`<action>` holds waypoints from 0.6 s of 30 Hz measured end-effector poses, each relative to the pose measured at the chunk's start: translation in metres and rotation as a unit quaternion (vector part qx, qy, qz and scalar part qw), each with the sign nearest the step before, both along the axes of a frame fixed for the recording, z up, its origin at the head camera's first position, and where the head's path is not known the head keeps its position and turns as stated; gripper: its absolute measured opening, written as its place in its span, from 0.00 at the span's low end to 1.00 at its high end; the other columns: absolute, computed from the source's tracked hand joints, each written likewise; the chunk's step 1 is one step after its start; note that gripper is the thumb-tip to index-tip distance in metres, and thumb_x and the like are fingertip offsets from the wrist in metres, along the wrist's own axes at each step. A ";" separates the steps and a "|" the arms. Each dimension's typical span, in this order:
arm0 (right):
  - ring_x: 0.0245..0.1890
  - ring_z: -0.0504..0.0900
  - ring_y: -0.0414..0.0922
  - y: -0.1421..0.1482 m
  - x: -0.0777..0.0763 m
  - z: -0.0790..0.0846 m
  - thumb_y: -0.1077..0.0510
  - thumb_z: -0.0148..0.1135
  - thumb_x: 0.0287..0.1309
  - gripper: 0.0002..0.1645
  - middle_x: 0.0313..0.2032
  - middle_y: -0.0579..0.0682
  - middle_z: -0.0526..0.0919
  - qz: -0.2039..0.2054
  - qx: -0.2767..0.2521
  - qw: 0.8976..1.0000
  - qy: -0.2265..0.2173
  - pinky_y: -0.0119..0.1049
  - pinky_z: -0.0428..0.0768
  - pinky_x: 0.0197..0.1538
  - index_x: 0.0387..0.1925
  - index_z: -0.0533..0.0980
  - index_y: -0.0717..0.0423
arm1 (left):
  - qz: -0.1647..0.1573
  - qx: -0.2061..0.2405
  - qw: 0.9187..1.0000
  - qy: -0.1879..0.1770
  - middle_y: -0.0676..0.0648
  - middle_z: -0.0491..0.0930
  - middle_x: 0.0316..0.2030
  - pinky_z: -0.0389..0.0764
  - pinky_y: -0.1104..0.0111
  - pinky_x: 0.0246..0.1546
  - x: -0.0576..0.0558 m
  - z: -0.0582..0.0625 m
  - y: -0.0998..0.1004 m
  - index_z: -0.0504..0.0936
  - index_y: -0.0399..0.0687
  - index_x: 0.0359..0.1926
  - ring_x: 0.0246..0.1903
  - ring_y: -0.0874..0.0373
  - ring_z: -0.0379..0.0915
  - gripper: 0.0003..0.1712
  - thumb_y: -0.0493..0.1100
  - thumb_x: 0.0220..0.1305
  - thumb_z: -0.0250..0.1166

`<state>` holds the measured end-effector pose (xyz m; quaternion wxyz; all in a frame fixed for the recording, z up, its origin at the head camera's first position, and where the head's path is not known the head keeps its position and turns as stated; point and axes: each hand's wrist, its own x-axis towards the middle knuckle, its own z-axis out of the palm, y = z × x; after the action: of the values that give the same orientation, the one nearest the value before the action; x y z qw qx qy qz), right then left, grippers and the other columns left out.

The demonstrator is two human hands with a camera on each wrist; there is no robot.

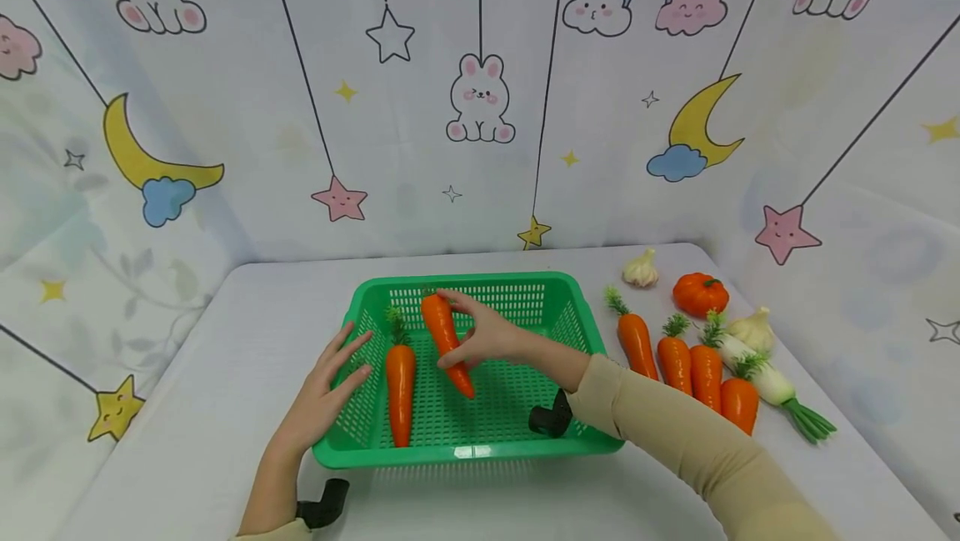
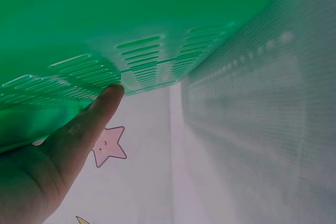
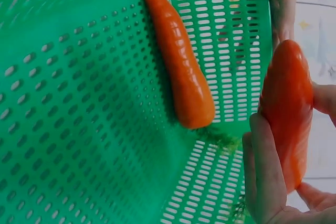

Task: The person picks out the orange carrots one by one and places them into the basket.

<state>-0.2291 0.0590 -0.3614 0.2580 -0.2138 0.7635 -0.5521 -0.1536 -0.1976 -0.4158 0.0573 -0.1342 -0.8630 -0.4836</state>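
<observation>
My right hand (image 1: pixel 487 333) grips an orange carrot (image 1: pixel 442 320) over the inside of a green plastic basket (image 1: pixel 468 451). Its green top points to the far side and its tip towards me. In the right wrist view, fingers and thumb close around this carrot (image 3: pixel 287 114) from both sides. A second carrot (image 1: pixel 401 395) lies on the basket floor at the left, leafy top away from me. My left hand (image 1: pixel 322 395) rests at the basket's left side with fingers spread; in the left wrist view one finger (image 2: pixel 89 129) touches the slotted wall.
Right of the basket lie several carrots (image 1: pixel 636 345), two white vegetables with green leaves (image 1: pixel 772 383), an orange pumpkin (image 1: pixel 701 295) and two garlic bulbs (image 1: pixel 641 268). A patterned cloth (image 1: pixel 420 132) hangs behind the white table (image 1: pixel 277 308) and along its sides.
</observation>
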 end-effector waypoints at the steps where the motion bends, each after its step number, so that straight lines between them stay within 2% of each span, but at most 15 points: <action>1: 0.32 0.80 0.50 -0.001 -0.001 -0.002 0.70 0.69 0.41 0.58 0.67 0.58 0.49 0.002 -0.003 1.000 -0.006 0.44 0.81 0.30 0.70 0.49 0.45 | 0.000 0.000 1.000 0.000 0.43 0.43 0.70 0.47 0.32 0.54 0.000 0.000 0.000 0.63 0.48 0.66 0.67 0.39 0.36 0.27 0.48 0.67 0.53; 6: 0.34 0.80 0.51 -0.005 -0.004 -0.012 0.69 0.69 0.42 0.57 0.67 0.59 0.49 0.013 -0.001 1.000 -0.023 0.45 0.81 0.30 0.70 0.50 0.45 | 0.001 -0.001 1.000 0.001 0.43 0.44 0.70 0.47 0.33 0.54 0.000 0.001 0.000 0.63 0.48 0.66 0.67 0.39 0.36 0.27 0.48 0.67 0.53; 12: 0.39 0.78 0.52 -0.013 -0.004 -0.017 0.67 0.71 0.41 0.56 0.66 0.58 0.51 0.020 0.031 0.999 -0.026 0.45 0.81 0.31 0.69 0.51 0.46 | -0.001 -0.003 1.000 -0.001 0.44 0.43 0.70 0.47 0.33 0.54 0.001 0.002 -0.001 0.63 0.49 0.66 0.67 0.39 0.36 0.27 0.48 0.67 0.52; 18: 0.45 0.75 0.54 -0.018 -0.007 -0.024 0.67 0.72 0.40 0.57 0.66 0.57 0.53 0.011 0.053 0.998 -0.040 0.51 0.80 0.35 0.69 0.52 0.46 | -0.002 0.000 1.000 -0.005 0.45 0.43 0.70 0.48 0.33 0.54 0.001 0.002 0.001 0.63 0.52 0.66 0.67 0.40 0.36 0.27 0.47 0.67 0.53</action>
<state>-0.2365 0.0405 -0.3855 0.3050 -0.1862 0.7783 -0.5162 -0.1523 -0.1969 -0.4140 0.0522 -0.1334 -0.8631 -0.4844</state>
